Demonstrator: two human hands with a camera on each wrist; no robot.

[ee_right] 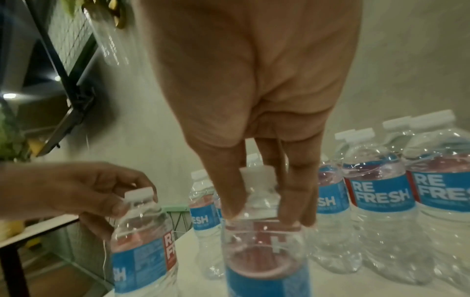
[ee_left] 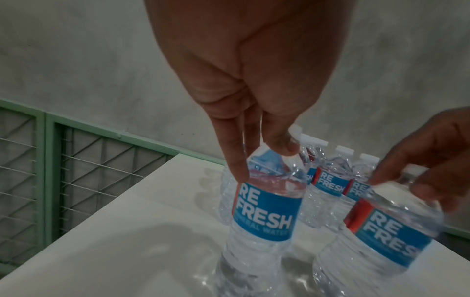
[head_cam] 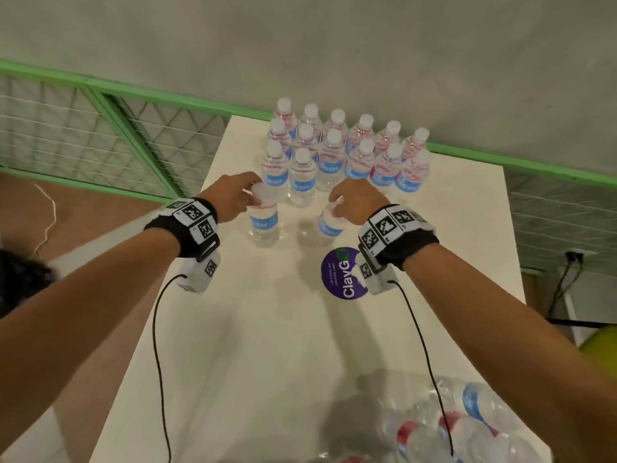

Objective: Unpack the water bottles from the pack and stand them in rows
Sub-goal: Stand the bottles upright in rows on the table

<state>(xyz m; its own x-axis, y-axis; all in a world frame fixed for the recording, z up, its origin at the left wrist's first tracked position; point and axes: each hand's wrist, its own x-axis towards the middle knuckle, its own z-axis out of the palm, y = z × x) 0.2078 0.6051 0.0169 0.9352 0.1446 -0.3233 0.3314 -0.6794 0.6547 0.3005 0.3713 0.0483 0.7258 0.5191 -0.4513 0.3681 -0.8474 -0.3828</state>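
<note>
A white counter [head_cam: 434, 208] stands against a grey concrete wall [head_cam: 334, 45], green-framed wire mesh panels [head_cam: 83, 128] behind, brown floor [head_cam: 83, 208] left.

Bottle rows [head_cam: 340, 152] behind sticker [head_cam: 342, 274]

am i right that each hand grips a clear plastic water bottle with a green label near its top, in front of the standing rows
Not quite: the labels are blue, not green, as both wrist views show. The left hand and right hand do each grip a clear plastic water bottle near its top, in front of the standing rows.
</note>
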